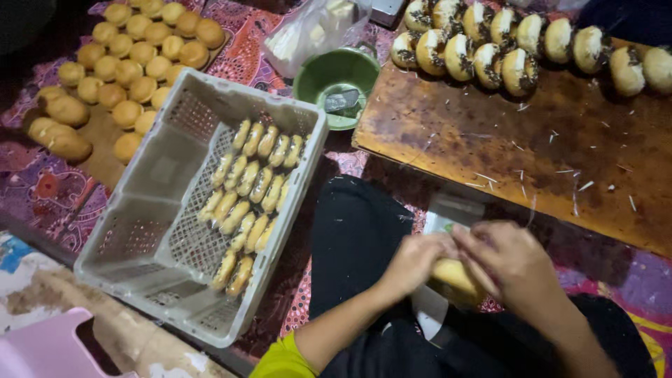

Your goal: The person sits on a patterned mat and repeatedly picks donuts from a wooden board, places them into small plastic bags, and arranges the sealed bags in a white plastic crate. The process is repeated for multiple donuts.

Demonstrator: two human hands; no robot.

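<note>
Yellow bun (453,278) in clear bag (448,218), grasped between both grips: left hand (414,262) and right hand (507,262) clenched on it. Crate (150,231) lies left of them.

**Body and clothing, head view**

Two bare forearms are seen entering from the near edge. Left hand (414,260) and right hand (509,264) are uncovered; no gloves, rings or watch can be made out. A short stretch of yellow-green sleeve (283,360) is noted at the left elbow, near edge. No sleeve is visible on the right forearm. The legs are covered by dark, near-black trousers (353,231), plain, without visible pattern. Fingernail detail is too blurred to be recorded.
</note>
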